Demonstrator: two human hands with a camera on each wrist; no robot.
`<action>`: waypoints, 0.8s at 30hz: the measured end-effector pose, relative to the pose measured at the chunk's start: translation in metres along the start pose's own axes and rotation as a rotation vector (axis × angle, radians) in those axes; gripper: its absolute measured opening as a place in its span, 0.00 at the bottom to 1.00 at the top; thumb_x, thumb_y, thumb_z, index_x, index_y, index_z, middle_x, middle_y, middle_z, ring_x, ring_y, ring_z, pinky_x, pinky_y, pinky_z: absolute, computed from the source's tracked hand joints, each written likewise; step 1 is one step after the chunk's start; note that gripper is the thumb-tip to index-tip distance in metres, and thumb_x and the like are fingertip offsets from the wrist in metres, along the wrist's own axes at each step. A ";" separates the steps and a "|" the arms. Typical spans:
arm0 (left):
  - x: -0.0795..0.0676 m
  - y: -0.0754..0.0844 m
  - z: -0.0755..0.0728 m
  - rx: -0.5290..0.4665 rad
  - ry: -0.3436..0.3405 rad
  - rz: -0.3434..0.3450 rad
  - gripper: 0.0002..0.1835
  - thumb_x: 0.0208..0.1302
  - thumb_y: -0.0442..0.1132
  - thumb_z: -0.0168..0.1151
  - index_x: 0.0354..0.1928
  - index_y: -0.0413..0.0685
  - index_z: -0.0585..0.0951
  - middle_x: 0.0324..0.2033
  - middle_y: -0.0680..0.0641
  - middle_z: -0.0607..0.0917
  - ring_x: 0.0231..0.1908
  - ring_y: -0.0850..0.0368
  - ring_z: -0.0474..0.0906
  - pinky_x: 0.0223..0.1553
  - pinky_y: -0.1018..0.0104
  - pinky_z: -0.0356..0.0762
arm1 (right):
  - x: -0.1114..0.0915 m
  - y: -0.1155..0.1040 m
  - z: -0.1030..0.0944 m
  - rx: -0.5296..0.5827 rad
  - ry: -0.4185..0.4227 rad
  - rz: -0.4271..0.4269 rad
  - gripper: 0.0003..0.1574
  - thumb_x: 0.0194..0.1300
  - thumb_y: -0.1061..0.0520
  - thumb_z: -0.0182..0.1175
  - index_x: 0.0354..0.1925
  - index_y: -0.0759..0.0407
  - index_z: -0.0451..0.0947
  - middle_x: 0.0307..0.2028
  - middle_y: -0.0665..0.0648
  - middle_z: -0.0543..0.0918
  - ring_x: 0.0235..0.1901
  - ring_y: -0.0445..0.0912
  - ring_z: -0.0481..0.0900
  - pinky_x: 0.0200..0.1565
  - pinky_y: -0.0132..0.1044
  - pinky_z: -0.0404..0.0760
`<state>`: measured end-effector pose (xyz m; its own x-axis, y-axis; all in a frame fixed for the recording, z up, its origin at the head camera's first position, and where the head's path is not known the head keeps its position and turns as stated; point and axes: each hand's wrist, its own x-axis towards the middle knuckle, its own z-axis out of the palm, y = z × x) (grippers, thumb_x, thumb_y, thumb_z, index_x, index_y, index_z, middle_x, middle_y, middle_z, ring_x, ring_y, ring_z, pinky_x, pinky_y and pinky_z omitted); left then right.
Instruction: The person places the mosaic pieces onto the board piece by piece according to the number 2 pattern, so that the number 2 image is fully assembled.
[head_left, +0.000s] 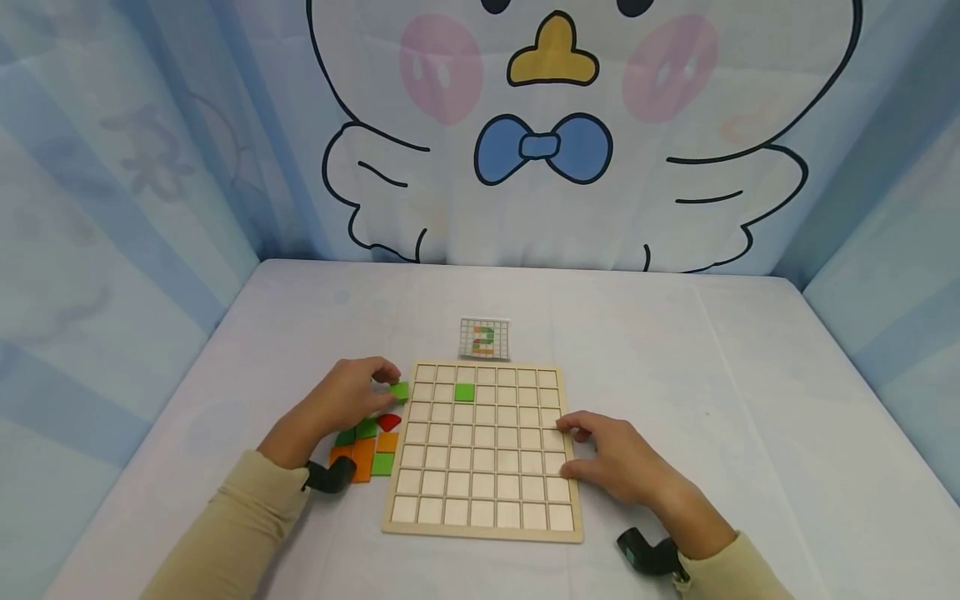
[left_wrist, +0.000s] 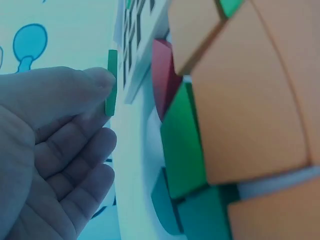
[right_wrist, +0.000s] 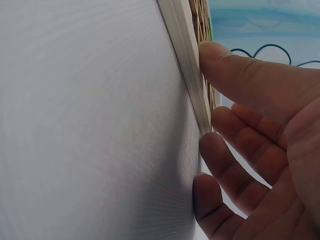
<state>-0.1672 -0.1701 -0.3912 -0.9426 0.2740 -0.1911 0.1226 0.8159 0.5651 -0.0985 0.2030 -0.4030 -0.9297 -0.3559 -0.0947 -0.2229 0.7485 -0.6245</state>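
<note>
In the head view a wooden grid board [head_left: 483,533] lies on the table, with one green square tile [head_left: 464,392] in a cell of its second row. At the board's upper left edge my left hand [head_left: 352,396] pinches another green square tile [head_left: 400,392]. The left wrist view has this tile [left_wrist: 111,82] edge-on between thumb and fingers, the other fingers loosely bent. My right hand [head_left: 618,458] rests against the board's right edge, thumb and fingertips touching it. In the right wrist view the thumb [right_wrist: 215,51] lies at the frame's edge.
Left of the board lie loose pieces: a red piece [head_left: 388,422], an orange square [head_left: 387,442], a green square [head_left: 382,464] and several orange and green ones, partly behind the left wrist. A small pattern card [head_left: 484,338] stands beyond the board's far edge. A printed curtain [head_left: 540,217] hangs behind.
</note>
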 end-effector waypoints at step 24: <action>0.013 0.034 0.006 0.008 -0.011 0.109 0.16 0.65 0.39 0.69 0.53 0.43 0.81 0.48 0.46 0.84 0.50 0.50 0.78 0.54 0.54 0.77 | 0.001 -0.001 -0.001 0.021 -0.009 0.021 0.31 0.54 0.55 0.75 0.57 0.56 0.79 0.44 0.50 0.81 0.40 0.45 0.75 0.45 0.46 0.76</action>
<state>-0.1730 -0.1357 -0.3795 -0.9200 0.3670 -0.1371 0.2270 0.7846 0.5769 -0.0991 0.2024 -0.4016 -0.9316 -0.3449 -0.1147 -0.1968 0.7440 -0.6386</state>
